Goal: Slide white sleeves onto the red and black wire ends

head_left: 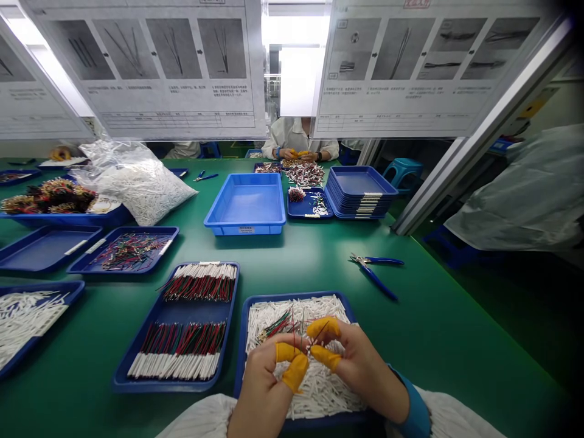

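Note:
Over a blue tray (241,340) full of short white sleeves (328,389), both hands meet with yellow covers on thumb and fingertips. My left hand (274,371) pinches the lower ends of a few thin wires (302,319), red and dark green, which fan upward. From the other side, my right hand (349,353) closes thumb and finger at the same spot, where a dark wire leans right. Small white ends show between the fingertips; the exact grip is partly hidden. Just behind the hands, a small bundle of red and green wires (276,325) lies on the sleeves.
Left stands a tray (191,311) with two rows of white-sleeved wires. Blue-handled cutters (376,271) lie right. Further back are a deep blue bin (249,201), stacked trays (360,188) and a bag of white pieces (150,188). A co-worker (301,143) sits opposite, below hanging sheets (387,103).

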The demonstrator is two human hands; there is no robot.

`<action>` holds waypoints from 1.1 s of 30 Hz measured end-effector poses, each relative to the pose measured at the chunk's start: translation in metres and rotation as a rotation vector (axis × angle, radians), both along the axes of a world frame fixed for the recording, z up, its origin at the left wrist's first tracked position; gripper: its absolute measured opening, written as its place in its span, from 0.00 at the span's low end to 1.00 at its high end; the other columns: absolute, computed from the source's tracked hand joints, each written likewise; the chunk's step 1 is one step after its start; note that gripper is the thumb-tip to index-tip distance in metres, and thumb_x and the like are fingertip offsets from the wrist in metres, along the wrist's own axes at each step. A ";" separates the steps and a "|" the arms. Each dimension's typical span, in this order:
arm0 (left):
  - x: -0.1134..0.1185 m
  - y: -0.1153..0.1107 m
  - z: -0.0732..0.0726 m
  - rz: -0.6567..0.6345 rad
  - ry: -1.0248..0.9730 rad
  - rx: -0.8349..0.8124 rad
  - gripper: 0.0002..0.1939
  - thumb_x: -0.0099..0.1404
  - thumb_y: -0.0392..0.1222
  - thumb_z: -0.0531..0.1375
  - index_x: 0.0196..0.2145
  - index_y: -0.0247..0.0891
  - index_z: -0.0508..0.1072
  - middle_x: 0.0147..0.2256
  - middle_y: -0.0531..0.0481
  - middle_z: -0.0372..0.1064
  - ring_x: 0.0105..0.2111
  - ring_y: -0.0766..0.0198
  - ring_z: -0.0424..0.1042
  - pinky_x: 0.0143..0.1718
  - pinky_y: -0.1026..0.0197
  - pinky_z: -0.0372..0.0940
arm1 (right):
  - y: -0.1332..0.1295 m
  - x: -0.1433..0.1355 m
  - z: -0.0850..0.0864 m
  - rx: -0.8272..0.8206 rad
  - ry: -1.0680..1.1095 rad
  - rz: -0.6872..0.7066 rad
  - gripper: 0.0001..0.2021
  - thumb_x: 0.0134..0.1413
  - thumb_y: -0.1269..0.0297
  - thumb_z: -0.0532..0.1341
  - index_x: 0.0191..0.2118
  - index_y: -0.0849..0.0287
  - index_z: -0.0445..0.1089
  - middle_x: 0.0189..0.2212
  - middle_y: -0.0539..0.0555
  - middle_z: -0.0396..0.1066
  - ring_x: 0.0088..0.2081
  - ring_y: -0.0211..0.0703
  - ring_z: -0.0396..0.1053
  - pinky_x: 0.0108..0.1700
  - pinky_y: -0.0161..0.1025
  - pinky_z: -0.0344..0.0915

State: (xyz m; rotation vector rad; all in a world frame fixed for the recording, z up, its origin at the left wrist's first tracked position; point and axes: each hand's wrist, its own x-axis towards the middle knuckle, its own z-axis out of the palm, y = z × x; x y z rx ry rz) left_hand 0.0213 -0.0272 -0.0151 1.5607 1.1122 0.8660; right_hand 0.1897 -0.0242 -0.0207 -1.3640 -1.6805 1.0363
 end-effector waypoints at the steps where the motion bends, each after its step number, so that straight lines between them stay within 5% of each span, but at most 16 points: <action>1: 0.000 0.000 -0.001 -0.008 -0.005 -0.003 0.08 0.57 0.35 0.57 0.33 0.36 0.75 0.38 0.45 0.73 0.39 0.55 0.71 0.44 0.56 0.63 | 0.000 0.000 -0.001 0.003 -0.006 0.005 0.03 0.46 0.69 0.60 0.29 0.62 0.68 0.29 0.58 0.72 0.30 0.47 0.69 0.34 0.43 0.65; 11: -0.002 0.000 -0.013 -0.041 0.000 0.002 0.09 0.59 0.40 0.58 0.36 0.36 0.76 0.44 0.40 0.71 0.45 0.50 0.69 0.48 0.50 0.61 | -0.001 0.000 -0.001 0.049 -0.017 0.013 0.09 0.47 0.71 0.60 0.37 0.63 0.72 0.34 0.59 0.76 0.37 0.50 0.73 0.41 0.44 0.68; 25: 0.001 -0.001 -0.007 0.042 -0.190 0.013 0.06 0.58 0.37 0.59 0.31 0.36 0.76 0.39 0.42 0.72 0.40 0.53 0.71 0.45 0.53 0.64 | -0.001 -0.002 0.005 -0.017 0.042 0.044 0.04 0.48 0.68 0.60 0.29 0.61 0.72 0.27 0.55 0.74 0.32 0.47 0.71 0.36 0.41 0.68; 33: 0.001 0.002 -0.004 0.046 -0.211 -0.023 0.05 0.57 0.37 0.59 0.29 0.36 0.76 0.37 0.42 0.72 0.39 0.54 0.71 0.44 0.54 0.64 | 0.003 -0.001 0.012 -0.246 0.460 0.031 0.06 0.46 0.63 0.63 0.26 0.61 0.72 0.23 0.51 0.72 0.27 0.42 0.69 0.33 0.39 0.67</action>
